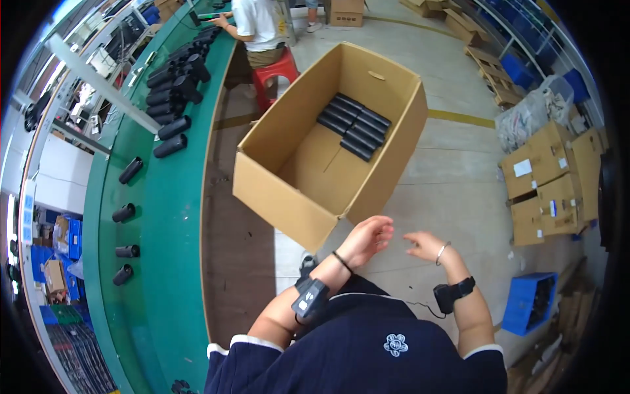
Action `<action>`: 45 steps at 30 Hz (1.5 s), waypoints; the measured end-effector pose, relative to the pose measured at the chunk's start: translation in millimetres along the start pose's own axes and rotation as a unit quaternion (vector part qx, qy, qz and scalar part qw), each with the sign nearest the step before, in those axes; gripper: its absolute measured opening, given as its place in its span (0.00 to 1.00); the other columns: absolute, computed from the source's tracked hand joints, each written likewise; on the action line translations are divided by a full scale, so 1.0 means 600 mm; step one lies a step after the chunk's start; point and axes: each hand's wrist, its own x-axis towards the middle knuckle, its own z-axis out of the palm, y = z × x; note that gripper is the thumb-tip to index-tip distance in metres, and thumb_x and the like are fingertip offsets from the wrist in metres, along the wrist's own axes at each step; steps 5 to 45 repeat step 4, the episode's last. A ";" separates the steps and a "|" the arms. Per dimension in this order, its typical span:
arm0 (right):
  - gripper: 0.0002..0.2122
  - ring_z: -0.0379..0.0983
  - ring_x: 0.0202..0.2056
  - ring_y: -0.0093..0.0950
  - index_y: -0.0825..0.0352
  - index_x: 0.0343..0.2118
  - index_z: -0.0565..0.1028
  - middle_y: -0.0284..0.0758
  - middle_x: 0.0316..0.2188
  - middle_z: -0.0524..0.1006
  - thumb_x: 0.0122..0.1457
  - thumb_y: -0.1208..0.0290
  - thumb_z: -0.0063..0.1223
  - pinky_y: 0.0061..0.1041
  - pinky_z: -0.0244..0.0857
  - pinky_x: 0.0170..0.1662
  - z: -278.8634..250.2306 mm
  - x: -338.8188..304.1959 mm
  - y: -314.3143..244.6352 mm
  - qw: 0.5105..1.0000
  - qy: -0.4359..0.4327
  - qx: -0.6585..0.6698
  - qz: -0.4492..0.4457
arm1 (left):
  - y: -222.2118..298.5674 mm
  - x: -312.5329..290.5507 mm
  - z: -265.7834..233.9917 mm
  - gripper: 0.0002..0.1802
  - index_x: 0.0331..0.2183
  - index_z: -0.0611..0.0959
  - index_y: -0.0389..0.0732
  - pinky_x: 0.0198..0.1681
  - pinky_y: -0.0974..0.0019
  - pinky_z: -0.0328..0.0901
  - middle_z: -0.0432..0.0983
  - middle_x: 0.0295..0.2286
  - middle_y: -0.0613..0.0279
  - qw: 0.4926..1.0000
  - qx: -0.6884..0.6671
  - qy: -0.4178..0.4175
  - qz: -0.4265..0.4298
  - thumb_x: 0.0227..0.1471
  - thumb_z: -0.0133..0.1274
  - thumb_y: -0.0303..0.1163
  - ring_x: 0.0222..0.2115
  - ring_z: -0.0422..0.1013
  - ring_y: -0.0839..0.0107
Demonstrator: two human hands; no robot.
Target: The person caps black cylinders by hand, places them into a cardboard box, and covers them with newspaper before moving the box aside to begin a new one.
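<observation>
My left hand [369,240] is just in front of the near corner of a tall open cardboard box [282,196]. Its fingers are loosely bent and apart, with nothing visible in them. To its right is my right hand [426,247], fingers pointing left and slightly spread, also holding nothing. A gap separates the two hands. Inside the box, several black cylinders [357,125] lie side by side in two rows at the far end, while the near part of its bottom is bare cardboard. Black devices are strapped to both my forearms.
On the left runs a long green workbench [167,243] with more black cylinders [172,146], clustered at its far end. A person [256,29] sits there on a red stool [279,69]. Stacked cartons [541,184] and a blue bin [530,303] stand on the right.
</observation>
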 end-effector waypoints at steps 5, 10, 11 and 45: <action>0.25 0.71 0.45 0.42 0.64 0.53 0.68 0.48 0.46 0.72 0.51 0.65 0.58 0.35 0.65 0.48 -0.151 0.013 0.028 0.997 -0.023 -0.004 0.073 | 0.050 0.126 0.131 0.10 0.38 0.76 0.45 0.37 0.70 0.64 0.74 0.30 0.69 0.993 -0.073 -0.093 -0.013 0.58 0.43 0.37 0.31 0.70 0.76; 0.25 0.71 0.45 0.42 0.64 0.53 0.68 0.48 0.46 0.72 0.51 0.65 0.58 0.35 0.65 0.48 -0.151 0.013 0.028 0.997 -0.023 -0.004 0.073 | 0.050 0.126 0.131 0.10 0.38 0.76 0.45 0.37 0.70 0.64 0.74 0.30 0.69 0.993 -0.073 -0.093 -0.013 0.58 0.43 0.37 0.31 0.70 0.76; 0.25 0.71 0.45 0.42 0.64 0.53 0.68 0.48 0.46 0.72 0.51 0.65 0.58 0.35 0.65 0.48 -0.151 0.013 0.028 0.997 -0.023 -0.004 0.073 | 0.050 0.126 0.131 0.10 0.38 0.76 0.45 0.37 0.70 0.64 0.74 0.30 0.69 0.993 -0.073 -0.093 -0.013 0.58 0.43 0.37 0.31 0.70 0.76; 0.25 0.71 0.45 0.42 0.64 0.53 0.68 0.48 0.46 0.72 0.51 0.65 0.58 0.35 0.65 0.48 -0.151 0.013 0.028 0.997 -0.023 -0.004 0.073 | 0.050 0.126 0.131 0.10 0.38 0.76 0.45 0.37 0.70 0.64 0.74 0.30 0.69 0.993 -0.073 -0.093 -0.013 0.58 0.43 0.37 0.31 0.70 0.76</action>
